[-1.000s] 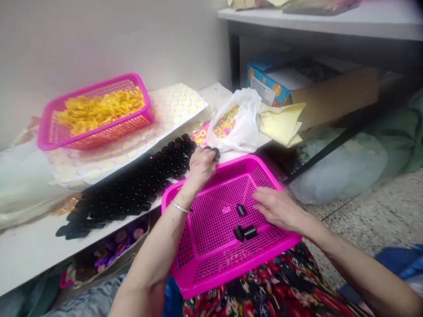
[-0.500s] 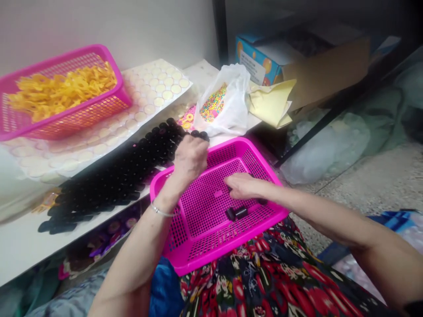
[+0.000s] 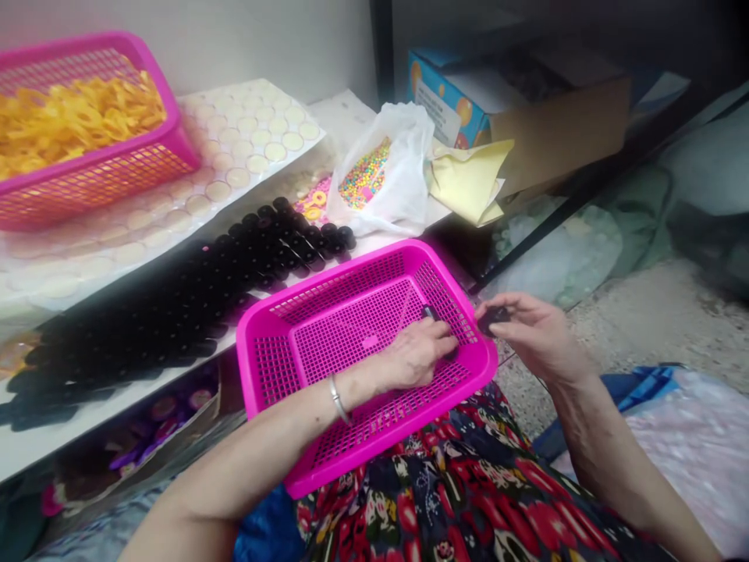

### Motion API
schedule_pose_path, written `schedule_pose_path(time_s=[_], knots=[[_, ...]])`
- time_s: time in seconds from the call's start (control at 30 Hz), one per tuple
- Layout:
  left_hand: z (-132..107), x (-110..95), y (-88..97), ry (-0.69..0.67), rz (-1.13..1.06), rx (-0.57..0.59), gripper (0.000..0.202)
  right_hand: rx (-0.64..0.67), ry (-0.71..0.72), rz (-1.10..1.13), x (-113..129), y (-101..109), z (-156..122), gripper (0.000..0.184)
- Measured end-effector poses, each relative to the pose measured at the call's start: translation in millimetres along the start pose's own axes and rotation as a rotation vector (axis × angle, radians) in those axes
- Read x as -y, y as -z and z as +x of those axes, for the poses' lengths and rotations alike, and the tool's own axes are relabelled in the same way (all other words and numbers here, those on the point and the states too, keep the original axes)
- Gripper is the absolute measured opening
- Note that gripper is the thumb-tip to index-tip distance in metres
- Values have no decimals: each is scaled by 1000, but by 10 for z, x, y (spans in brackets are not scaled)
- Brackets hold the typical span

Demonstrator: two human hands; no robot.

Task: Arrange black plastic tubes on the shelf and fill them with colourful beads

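at nine o'clock from the pink basket (image 3: 339,320), black tubes (image 3: 146,304) crowded the worktop (image 3: 35,445); few seemed left inside, by the left hand (image 3: 417,355), curled, grip unclear. at three, the right hand (image 3: 535,332) pinched one dark piece (image 3: 493,317).

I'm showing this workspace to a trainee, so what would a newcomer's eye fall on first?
Most likely the bright pink basket at the centre, with the left hand inside it and the right hand holding a dark piece beside its right end. Next, probably, the dense mass of black cylinders to its left, and the second pink basket, heaped with yellow pieces, at the upper left.
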State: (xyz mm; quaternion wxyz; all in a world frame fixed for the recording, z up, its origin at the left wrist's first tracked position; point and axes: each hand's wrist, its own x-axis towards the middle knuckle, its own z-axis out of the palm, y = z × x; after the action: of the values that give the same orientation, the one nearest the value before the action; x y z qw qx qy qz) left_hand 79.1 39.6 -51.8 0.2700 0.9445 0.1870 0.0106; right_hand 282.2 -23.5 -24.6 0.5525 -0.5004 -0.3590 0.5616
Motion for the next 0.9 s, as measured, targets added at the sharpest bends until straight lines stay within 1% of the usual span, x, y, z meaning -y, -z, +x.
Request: schedule_pose_path(time_s=[0.1, 0.17, 0.23, 0.3, 0.4, 0.47, 0.53, 0.63, 0.7, 0.8, 0.9], knots=[[128, -37, -130, 13, 4, -6, 19, -32, -12, -62, -121, 20, -149, 33], [159, -10, -191, 61, -87, -55, 14, -4, -5, -145, -159, 22, -217, 37], [158, 11, -197, 106, -276, -149, 17, 33, 47, -277, -161, 16, -254, 38], [136, -4, -147, 176, -546, -226, 24, 56, 151, -423, -135, -2, -259, 35], [84, -81, -19, 282, -953, -269, 27, 89, 298, -575, -75, -45, -229, 28], [49, -131, 62, 303, -1105, -307, 27, 140, 323, -615, -45, -72, -201, 28], [19, -153, 122, 297, -1112, -333, 26, 199, 325, -617, -36, -87, -177, 29], [-10, -137, 178, 257, -974, -330, 24, 248, 338, -592, -56, -88, -157, 30], [-17, -114, 201, 214, -910, -329, 24, 255, 338, -585, -73, -81, -154, 31], [-13, -90, 219, 159, -886, -342, 25, 246, 339, -598, -82, -75, -155, 30], [-5, -86, 221, 154, -880, -344, 26, 214, 334, -613, -67, -81, -151, 28]])
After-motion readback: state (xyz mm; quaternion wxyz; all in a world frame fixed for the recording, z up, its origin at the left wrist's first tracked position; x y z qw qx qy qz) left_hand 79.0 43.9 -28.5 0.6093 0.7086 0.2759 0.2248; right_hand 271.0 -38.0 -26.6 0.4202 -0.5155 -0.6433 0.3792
